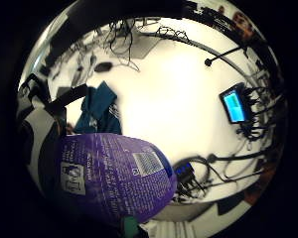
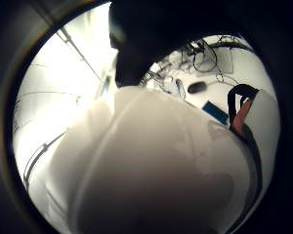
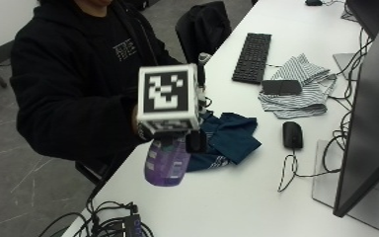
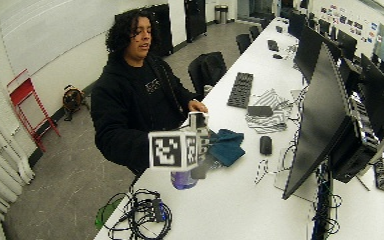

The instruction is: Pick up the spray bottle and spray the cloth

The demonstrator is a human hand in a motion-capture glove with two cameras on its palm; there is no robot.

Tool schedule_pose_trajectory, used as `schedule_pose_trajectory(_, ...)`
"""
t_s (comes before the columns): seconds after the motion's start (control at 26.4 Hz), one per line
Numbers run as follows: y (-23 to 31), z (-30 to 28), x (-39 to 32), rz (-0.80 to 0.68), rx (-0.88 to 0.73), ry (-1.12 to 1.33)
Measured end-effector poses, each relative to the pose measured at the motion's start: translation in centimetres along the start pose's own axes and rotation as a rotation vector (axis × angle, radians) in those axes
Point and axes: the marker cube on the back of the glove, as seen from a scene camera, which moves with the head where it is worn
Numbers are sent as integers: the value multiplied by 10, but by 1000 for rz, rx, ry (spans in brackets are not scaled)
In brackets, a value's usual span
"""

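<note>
In the outside view a purple spray bottle (image 3: 167, 163) hangs in the air above the white table's (image 3: 242, 197) near edge. My gloved right hand (image 3: 171, 130) grips it at the top, mostly hidden. A dark teal cloth (image 3: 230, 139) lies crumpled on the table just beyond the bottle. The little finger side palm view shows the bottle's purple label (image 1: 114, 181) close up, with the teal cloth (image 1: 100, 109) on the table past it. The bottle's white spray head (image 2: 151, 165) fills the thumb side palm view. The wide outside view has the bottle (image 4: 183, 180) beside the cloth (image 4: 226, 145).
A striped cloth (image 3: 298, 91) with a small black device (image 3: 282, 87) on it lies farther back, beside a black keyboard (image 3: 252, 57). A black mouse (image 3: 292, 134) sits right of the teal cloth. A monitor (image 3: 373, 123) stands at the right. Cables (image 3: 117, 222) pile at the near corner.
</note>
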Motion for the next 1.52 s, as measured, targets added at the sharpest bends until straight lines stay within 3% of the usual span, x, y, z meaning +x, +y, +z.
schedule_pose_trajectory(0.27,10,7,-52,52,-332,483)
schedule_pose_trajectory(0.57,-3,33,-77,138,-523,804)
schedule_pose_trajectory(1.18,-13,144,-44,204,-885,980)
schedule_pose_trajectory(1.52,-11,163,-35,232,-922,976)
